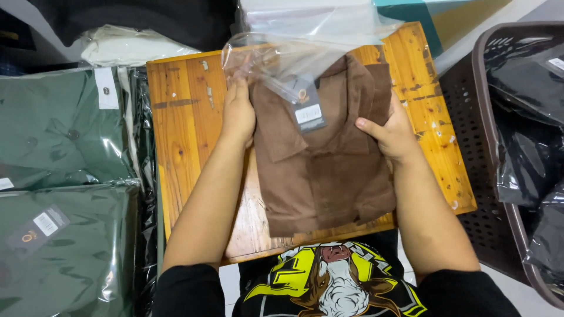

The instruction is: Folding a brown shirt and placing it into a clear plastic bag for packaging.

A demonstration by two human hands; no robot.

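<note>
A folded brown shirt [329,164] lies on a small orange wooden table [182,135], its collar end partly inside a clear plastic bag [276,56] at the table's far side. My left hand [238,114] grips the shirt's left edge together with the bag's lip. My right hand [390,132] holds the shirt's right edge, thumb on top. A small hang tag [308,108] sits near the collar.
Bagged dark green shirts [59,194] are stacked at the left. A brown plastic basket [487,147] with dark bagged garments stands at the right. More clear bags [317,17] and a pale bagged garment [126,44] lie beyond the table.
</note>
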